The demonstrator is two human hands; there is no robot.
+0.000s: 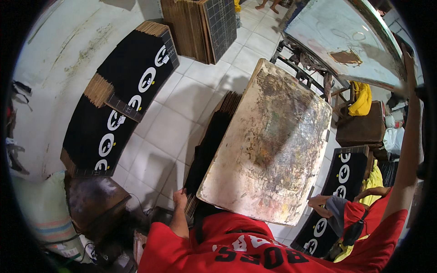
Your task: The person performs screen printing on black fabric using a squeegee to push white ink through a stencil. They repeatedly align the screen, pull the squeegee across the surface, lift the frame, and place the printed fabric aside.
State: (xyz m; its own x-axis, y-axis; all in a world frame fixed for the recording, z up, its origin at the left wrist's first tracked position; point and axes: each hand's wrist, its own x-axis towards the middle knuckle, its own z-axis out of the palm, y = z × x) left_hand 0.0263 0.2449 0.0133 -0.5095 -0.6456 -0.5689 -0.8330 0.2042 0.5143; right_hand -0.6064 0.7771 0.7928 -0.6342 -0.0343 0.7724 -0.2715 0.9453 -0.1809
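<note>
My left hand is closed at the near corner of a black cloth-covered board on a stack left of the worn table top. Along the right rim my right arm reaches up beside a tilted screen frame. My right hand is near that frame's edge, its fingers too dark and blurred to make out. The table top is pale, with dark, flaking stains. Close to its near right edge is another person's hand.
Black boards with white round prints lean in stacks on the left. More printed boards lie at right, by the other person. A tall board stack stands at the back. A stuffed sack sits near left; a yellow cloth hangs at right.
</note>
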